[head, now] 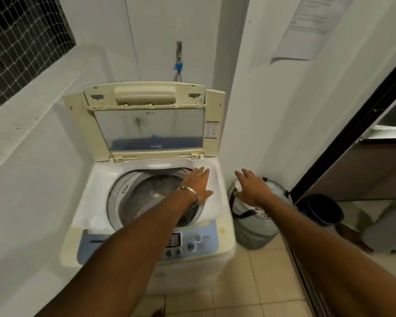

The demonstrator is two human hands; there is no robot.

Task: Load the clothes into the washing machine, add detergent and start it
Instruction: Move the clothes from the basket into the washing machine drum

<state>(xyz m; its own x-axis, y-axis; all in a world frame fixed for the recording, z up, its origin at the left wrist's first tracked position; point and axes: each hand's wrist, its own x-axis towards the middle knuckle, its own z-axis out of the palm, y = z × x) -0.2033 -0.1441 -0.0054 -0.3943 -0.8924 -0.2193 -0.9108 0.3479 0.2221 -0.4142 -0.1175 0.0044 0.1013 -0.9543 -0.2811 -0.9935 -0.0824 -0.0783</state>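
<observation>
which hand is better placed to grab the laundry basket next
Right. The right hand hovers open directly over the laundry basket beside the washing machine, while the left hand is over the drum opening, farther from the basket.

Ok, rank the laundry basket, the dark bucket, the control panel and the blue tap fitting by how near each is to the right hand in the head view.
From the right hand:
1. Laundry basket, right beneath it, beside the washer.
2. Control panel, to its left, on the washer's front edge.
3. Dark bucket, to its right, on the floor; close to the panel's distance, so these two are hard to separate.
4. Blue tap fitting, up on the back wall.
</observation>
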